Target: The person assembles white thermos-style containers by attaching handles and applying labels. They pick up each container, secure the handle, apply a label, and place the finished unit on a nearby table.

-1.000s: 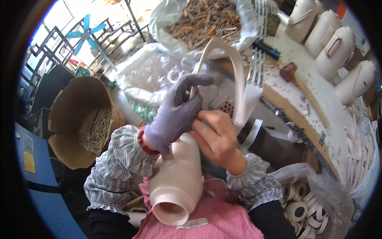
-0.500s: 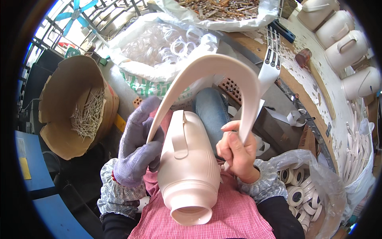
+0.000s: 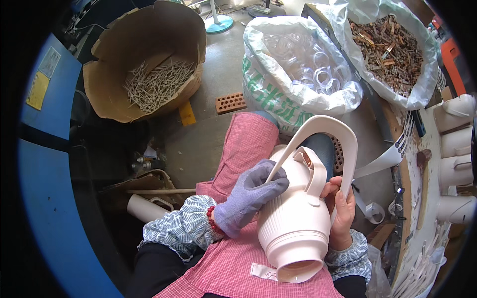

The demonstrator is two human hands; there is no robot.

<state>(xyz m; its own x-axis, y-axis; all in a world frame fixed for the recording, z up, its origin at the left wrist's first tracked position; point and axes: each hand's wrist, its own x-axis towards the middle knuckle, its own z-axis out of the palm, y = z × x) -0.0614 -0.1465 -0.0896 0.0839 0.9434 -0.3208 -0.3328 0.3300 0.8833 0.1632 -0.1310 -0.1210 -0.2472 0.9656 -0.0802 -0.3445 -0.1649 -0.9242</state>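
A pale pink jug body (image 3: 293,223) lies across my lap, its round open mouth toward me and its fixed side grip (image 3: 316,181) facing up. Over it arches a loose-looking pale pink carrying handle (image 3: 348,136). In a grey-purple glove, my left hand (image 3: 248,193) pinches one end of that carrying handle against the jug's left side. My bare right hand (image 3: 343,213) has its fingers closed round the other end at the jug's right side. Whether either end is seated on the body cannot be made out, since my fingers cover them.
A cardboard barrel (image 3: 94,94) with thin pale sticks stands far left, beside blue cabinets (image 3: 44,198). Ahead are a white sack (image 3: 258,59) of clear plastic rings and another sack (image 3: 417,102) of brown scraps. Several pale jugs (image 3: 454,169) line the right bench. A perforated brick (image 3: 231,103) lies on the floor.
The view has swung left. The carrying handle has come down from being held above the jug to close around its sides, both hands still on its ends. The jug has turned slightly.
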